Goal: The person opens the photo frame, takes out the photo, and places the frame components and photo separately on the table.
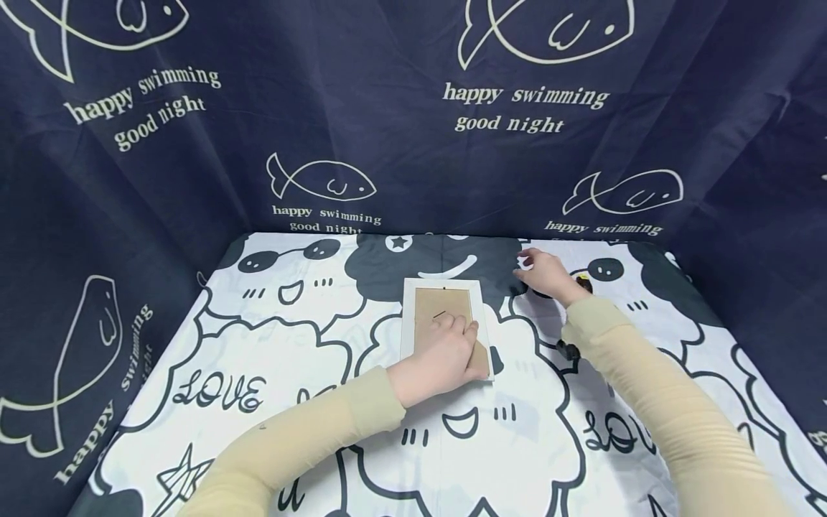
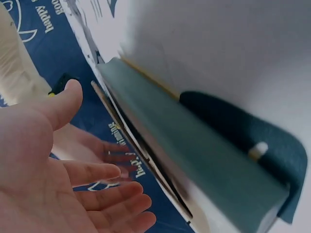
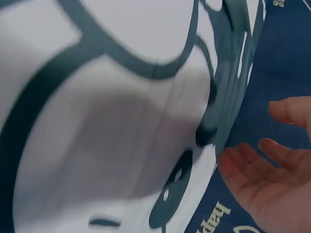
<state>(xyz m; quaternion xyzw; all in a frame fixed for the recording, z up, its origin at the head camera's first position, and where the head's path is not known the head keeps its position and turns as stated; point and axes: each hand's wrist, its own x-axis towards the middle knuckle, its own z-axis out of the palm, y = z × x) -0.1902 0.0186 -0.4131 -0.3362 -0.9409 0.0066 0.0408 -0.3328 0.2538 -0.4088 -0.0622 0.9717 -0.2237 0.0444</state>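
Note:
A white-bordered picture frame (image 1: 408, 309) lies back up near the middle of the cloth, its brown backing board (image 1: 433, 300) showing. My left hand (image 1: 446, 348) is over the lower right of the board, covering part of it. In the left wrist view, that hand (image 2: 92, 189) has extended, loosely spread fingers beside the frame's side (image 2: 194, 145), and the board's thin edge (image 2: 146, 155) stands slightly apart from the frame. To the right of the frame, my right hand (image 1: 545, 274) hovers with loosely bent fingers. The right wrist view shows nothing in that hand (image 3: 267, 179).
A white cloth (image 1: 271, 352) with black cartoon sheep and lettering covers the table. Dark blue curtains (image 1: 413, 129) printed with fish hang behind and at both sides. A small black and yellow device (image 1: 583, 281) sits at the right wrist.

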